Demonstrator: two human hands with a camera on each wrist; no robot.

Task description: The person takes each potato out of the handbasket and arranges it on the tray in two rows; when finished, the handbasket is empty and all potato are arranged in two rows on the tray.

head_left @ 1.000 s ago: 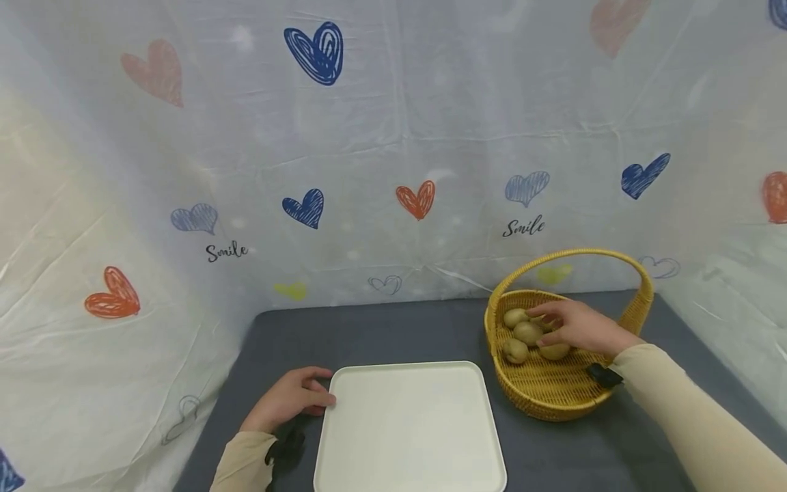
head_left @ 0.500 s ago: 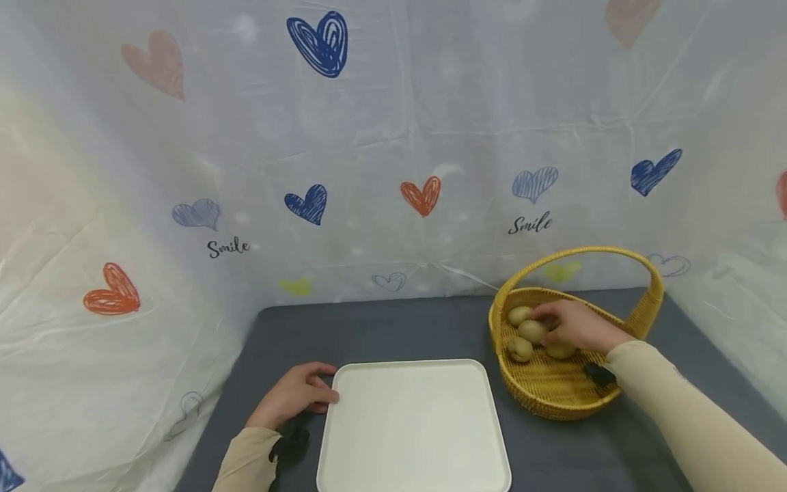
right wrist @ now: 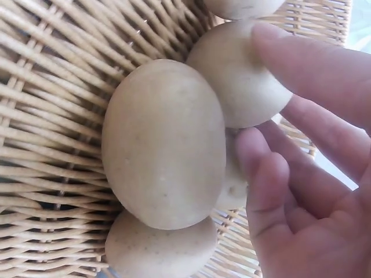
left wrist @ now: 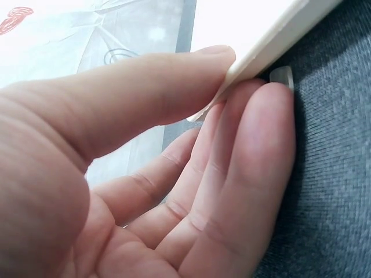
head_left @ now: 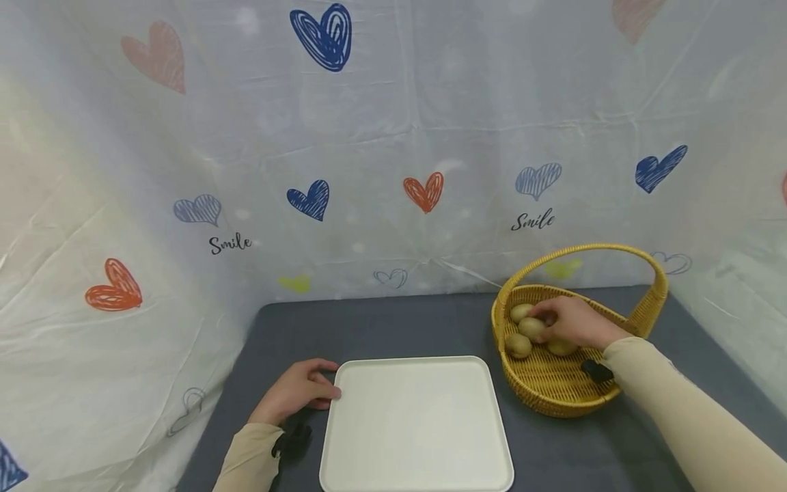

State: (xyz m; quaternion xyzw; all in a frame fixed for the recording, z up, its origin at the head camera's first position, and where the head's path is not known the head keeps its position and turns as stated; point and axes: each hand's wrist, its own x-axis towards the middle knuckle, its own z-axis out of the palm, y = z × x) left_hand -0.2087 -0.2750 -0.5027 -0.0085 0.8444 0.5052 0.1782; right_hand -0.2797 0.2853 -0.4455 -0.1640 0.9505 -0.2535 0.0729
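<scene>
My left hand (head_left: pixel 298 393) pinches the left edge of a white rectangular tray (head_left: pixel 418 424), thumb on top and fingers under the rim in the left wrist view. My right hand (head_left: pixel 574 321) reaches into a yellow wicker basket (head_left: pixel 556 410). Its thumb and fingertips pinch a tan potato (right wrist: pixel 237 75) in the right wrist view; in the head view the hand partly covers the potatoes. A larger-looking potato (right wrist: pixel 165 145) lies beside the held one, with another potato (right wrist: pixel 162 249) below it. Near the basket's left wall sits a potato (head_left: pixel 518 346).
A dark grey cloth (head_left: pixel 381 328) covers the table. The basket's tall arched handle (head_left: pixel 590 247) rises above the right hand. Behind stands a white curtain (head_left: pixel 369 123) printed with hearts.
My right hand has drawn its thumb and fingers in onto a potato. The left hand keeps its hold on the tray. The head view has shifted slightly.
</scene>
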